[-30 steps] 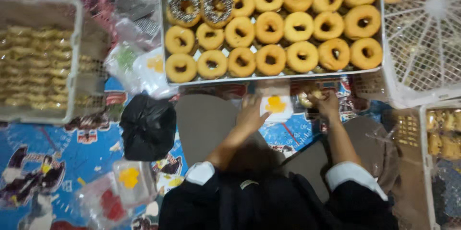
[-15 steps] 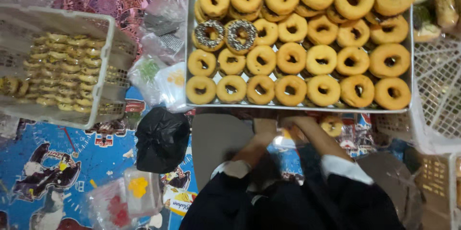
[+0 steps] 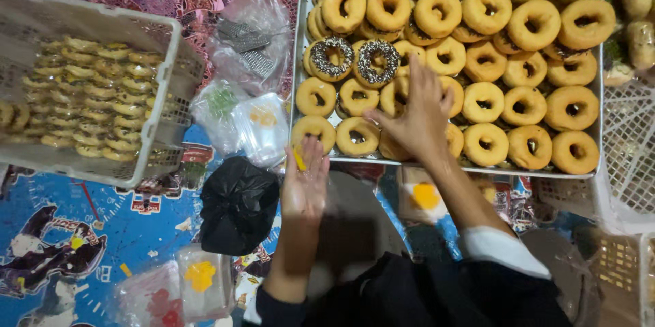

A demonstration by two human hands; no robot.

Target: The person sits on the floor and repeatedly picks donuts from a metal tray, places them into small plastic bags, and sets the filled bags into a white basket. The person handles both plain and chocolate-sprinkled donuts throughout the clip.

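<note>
Tray of doughnuts: a big metal tray ahead of me, packed with plain golden rings; two chocolate-sprinkled doughnuts sit near its left edge.
White basket: to my left, filled with rows of small pale pastries, well apart from the tray.
Patterned floor cloth: blue and red, under everything.
Black plastic bag: bunched up just left of my left arm, below the clear bags.
Clear plastic bags: heaped between the basket and the tray.
My right hand: reached over the tray's near rows, fingers spread, resting on the plain doughnuts by the front edge; my grip is apart, clamped on nothing that I can see.
My left hand: palm up and flat just below the tray's front left corner, fingers straight, grip apart.
Small yellow piece: lying on my left fingers; I cannot tell what it is.
</note>
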